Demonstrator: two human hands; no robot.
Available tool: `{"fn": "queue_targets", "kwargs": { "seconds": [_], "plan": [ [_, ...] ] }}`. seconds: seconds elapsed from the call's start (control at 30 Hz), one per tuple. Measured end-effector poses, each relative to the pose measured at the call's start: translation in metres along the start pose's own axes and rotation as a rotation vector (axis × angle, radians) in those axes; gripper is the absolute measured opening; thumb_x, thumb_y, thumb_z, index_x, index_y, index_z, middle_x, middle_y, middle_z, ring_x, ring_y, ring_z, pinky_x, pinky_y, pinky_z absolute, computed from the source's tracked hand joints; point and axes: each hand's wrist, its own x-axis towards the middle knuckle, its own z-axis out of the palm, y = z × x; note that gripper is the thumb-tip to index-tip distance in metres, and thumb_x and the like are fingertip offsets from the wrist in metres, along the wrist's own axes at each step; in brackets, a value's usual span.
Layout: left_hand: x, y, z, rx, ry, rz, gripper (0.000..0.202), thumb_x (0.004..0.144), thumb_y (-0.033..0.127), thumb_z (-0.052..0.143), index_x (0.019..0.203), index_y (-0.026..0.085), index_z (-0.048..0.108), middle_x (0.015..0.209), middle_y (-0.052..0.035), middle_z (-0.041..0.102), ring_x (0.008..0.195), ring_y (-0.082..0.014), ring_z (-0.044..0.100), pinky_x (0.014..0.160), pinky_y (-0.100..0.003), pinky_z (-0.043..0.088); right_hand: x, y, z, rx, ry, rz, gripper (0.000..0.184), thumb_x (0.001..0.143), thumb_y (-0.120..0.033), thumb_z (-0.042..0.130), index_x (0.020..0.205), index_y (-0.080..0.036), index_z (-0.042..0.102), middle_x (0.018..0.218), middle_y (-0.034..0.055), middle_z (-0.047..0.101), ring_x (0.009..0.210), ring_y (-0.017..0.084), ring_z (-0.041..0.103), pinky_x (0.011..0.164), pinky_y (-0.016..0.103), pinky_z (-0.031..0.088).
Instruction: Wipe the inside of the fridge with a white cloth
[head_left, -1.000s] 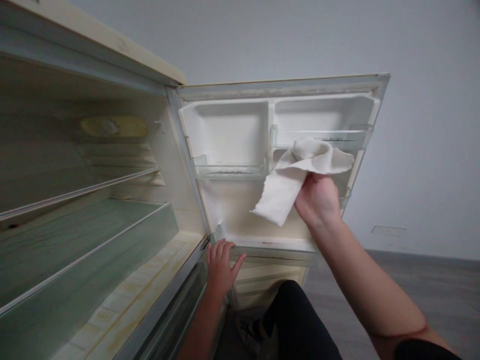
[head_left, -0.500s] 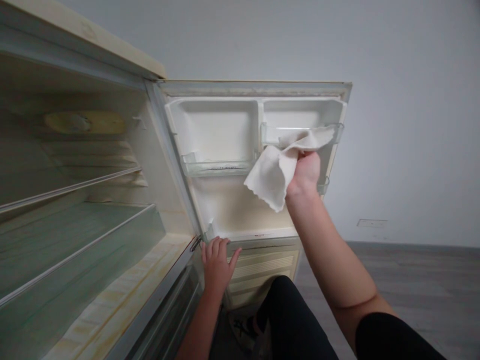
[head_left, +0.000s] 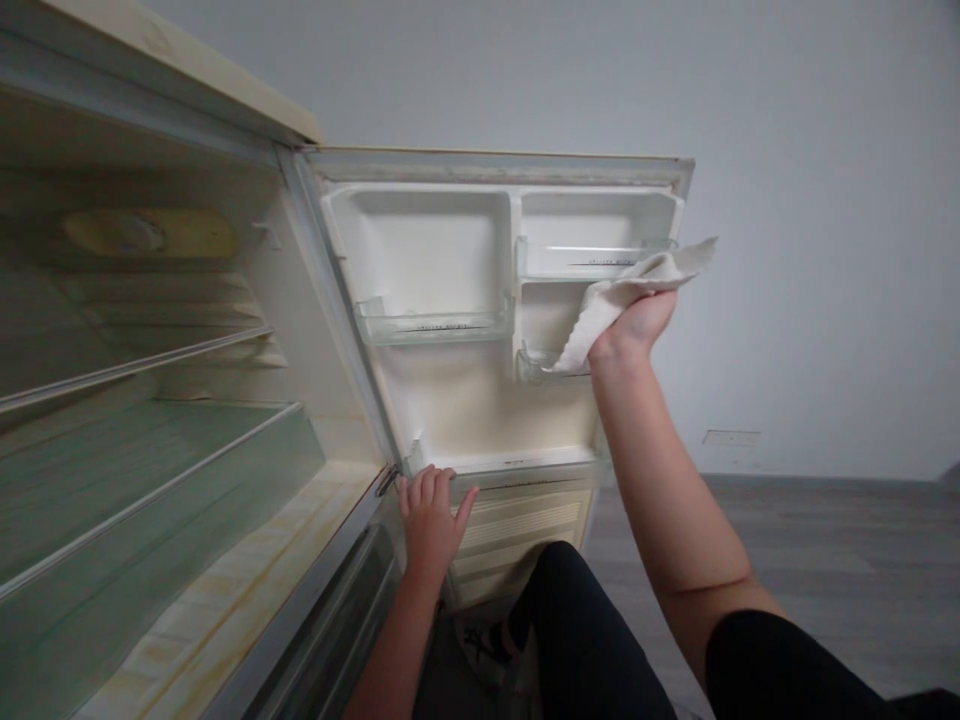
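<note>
An open fridge door [head_left: 450, 400] stands in front of me with empty white door shelves. My right hand [head_left: 637, 322] is closed on a white cloth [head_left: 634, 290] and presses it against the right edge of the door, beside the upper right shelf [head_left: 592, 262]. The cloth's end sticks out past the door edge. My left hand [head_left: 429, 520] rests with fingers flat on the bottom corner of the door near the hinge, holding nothing.
The fridge interior [head_left: 150, 400] fills the left, with glass shelves and a stained yellowish floor. A clear door shelf [head_left: 435, 325] sits at the upper left of the door. My dark-trousered knee [head_left: 577, 620] is below. Grey floor and white wall lie to the right.
My right hand slid the cloth from the middle of the door to its right edge and upward. The left hand stayed at the door's bottom corner.
</note>
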Motion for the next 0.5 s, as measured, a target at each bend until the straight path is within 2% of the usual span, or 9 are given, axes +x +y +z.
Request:
{"fn": "queue_targets", "kwargs": {
  "seconds": [0.13, 0.23, 0.33, 0.43, 0.5],
  "plan": [
    [0.001, 0.002, 0.001, 0.005, 0.007, -0.001, 0.039, 0.098, 0.052, 0.055, 0.117, 0.019, 0.065, 0.116, -0.0162, 0.071, 0.124, -0.0347, 0.059, 0.118, -0.060, 0.032, 0.008, 0.019, 0.016, 0.061, 0.075, -0.089, 0.077, 0.079, -0.087, 0.031, 0.104, -0.029, 0.076, 0.079, 0.0051, 0.074, 0.126, 0.028, 0.057, 0.112, 0.048, 0.045],
    [0.001, 0.003, 0.004, -0.003, 0.008, -0.003, 0.039, 0.098, 0.052, 0.055, 0.117, 0.019, 0.066, 0.117, -0.0171, 0.071, 0.123, -0.0350, 0.059, 0.118, -0.061, 0.031, 0.004, 0.032, 0.023, 0.125, 0.074, -0.096, 0.084, 0.070, -0.091, 0.020, 0.100, -0.035, 0.075, 0.078, 0.0070, 0.073, 0.123, 0.031, 0.059, 0.107, 0.051, 0.047],
    [0.001, 0.005, 0.007, -0.005, 0.014, -0.009, 0.039, 0.098, 0.051, 0.055, 0.116, 0.019, 0.066, 0.117, -0.0175, 0.071, 0.123, -0.0355, 0.059, 0.118, -0.061, 0.030, -0.011, 0.043, 0.031, 0.125, -0.034, 0.001, 0.071, 0.071, -0.086, 0.031, 0.096, -0.031, 0.069, 0.085, 0.0065, 0.073, 0.116, 0.029, 0.064, 0.098, 0.049, 0.055],
    [0.000, 0.005, 0.009, 0.008, 0.026, -0.006, 0.039, 0.098, 0.051, 0.056, 0.117, 0.019, 0.066, 0.118, -0.0176, 0.070, 0.123, -0.0353, 0.059, 0.118, -0.061, 0.030, -0.031, 0.043, 0.035, 0.184, -0.077, 0.126, 0.044, 0.077, -0.067, 0.046, 0.094, -0.029, 0.060, 0.095, 0.0042, 0.073, 0.104, 0.024, 0.068, 0.091, 0.043, 0.060],
    [0.000, 0.005, 0.010, 0.013, 0.022, -0.009, 0.040, 0.098, 0.051, 0.056, 0.117, 0.018, 0.066, 0.119, -0.0179, 0.070, 0.124, -0.0355, 0.059, 0.119, -0.061, 0.030, -0.045, 0.036, 0.029, 0.233, -0.102, 0.161, 0.035, 0.078, -0.058, 0.050, 0.093, -0.028, 0.058, 0.099, 0.0044, 0.073, 0.101, 0.024, 0.068, 0.089, 0.042, 0.061]
  ]
}}
